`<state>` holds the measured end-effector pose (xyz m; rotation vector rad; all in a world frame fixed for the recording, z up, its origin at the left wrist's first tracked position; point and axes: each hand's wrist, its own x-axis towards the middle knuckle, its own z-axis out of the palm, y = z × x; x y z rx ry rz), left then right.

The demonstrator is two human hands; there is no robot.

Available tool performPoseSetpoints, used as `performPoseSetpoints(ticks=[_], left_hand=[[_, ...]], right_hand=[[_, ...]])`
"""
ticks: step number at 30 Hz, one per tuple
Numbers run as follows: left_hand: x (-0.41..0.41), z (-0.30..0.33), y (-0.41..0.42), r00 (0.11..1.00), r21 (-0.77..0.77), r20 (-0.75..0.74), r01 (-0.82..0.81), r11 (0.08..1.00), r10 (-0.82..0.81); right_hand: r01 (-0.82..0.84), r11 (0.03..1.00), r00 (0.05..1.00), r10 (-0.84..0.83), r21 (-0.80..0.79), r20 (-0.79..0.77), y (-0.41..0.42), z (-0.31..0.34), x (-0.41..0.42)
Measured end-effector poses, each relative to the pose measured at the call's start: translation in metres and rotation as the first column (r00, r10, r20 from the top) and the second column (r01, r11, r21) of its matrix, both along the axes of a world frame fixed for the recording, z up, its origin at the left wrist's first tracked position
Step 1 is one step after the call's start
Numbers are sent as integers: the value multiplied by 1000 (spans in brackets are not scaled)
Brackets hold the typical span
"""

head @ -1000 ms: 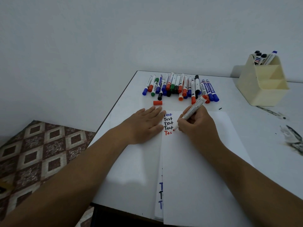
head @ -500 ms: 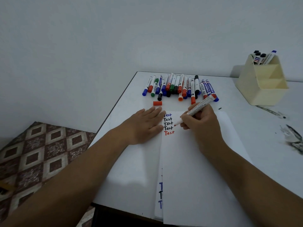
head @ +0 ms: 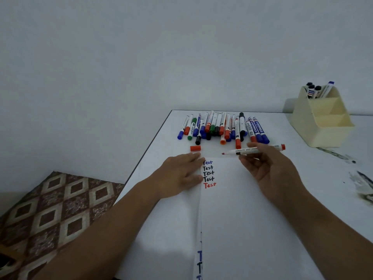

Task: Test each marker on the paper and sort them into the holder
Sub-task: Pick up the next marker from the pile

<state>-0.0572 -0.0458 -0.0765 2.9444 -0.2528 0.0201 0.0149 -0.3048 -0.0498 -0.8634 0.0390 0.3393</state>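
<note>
My right hand (head: 268, 170) holds an uncapped red marker (head: 252, 150) level above the top edge of the white paper (head: 242, 219), its tip pointing left. Its red cap (head: 195, 148) lies on the table just beyond my left hand (head: 181, 174), which rests flat on the paper's left side. A column of the word "Test" (head: 209, 173) runs down the paper, the lowest one in red. A pile of capped markers (head: 222, 128) lies behind the paper. The cream holder (head: 323, 126) at the far right has several markers (head: 316, 90) in its tallest back compartment.
The white table (head: 161, 229) ends at a dark left edge, with a patterned floor (head: 50, 209) below it. Black ink smears (head: 361, 184) mark the table at the right. A plain wall stands behind.
My right hand lifted the red marker off the paper after finishing the red "Test" and turned it level, tip to the left. My left hand stayed flat.
</note>
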Motion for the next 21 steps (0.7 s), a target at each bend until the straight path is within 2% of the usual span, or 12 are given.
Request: performPoseSetpoints(ticks=[2,4,6,9,13,16,21], left_hand=[[4,1,1,994,-168,6,-103,981,105],[8,2,0,968,-298,97,-193,935,230],[15,5,1,926,-335,171,-267,904,337],[29,11,1,887,-304,194,-353,885,420],[48,13,-5,884,-241,128,-412,879,449],[53,8,-6,884,-210,164,-402,891,438],[45,7,-3,907,-445,125,-310,840,401]], right_hand=[[-24,999,999,25,-26,39,0,-4,0],[-25,996,994,33,-85,102,0,-5,-1],[-19,987,989,42,-158,144,1,-5,-4],[-31,979,986,63,-201,154,2,-5,-6],[-38,979,991,63,-199,122,1,-5,-4],[-33,966,986,73,-256,149,3,-8,-2],[-29,947,978,93,-321,186,4,-10,-1]])
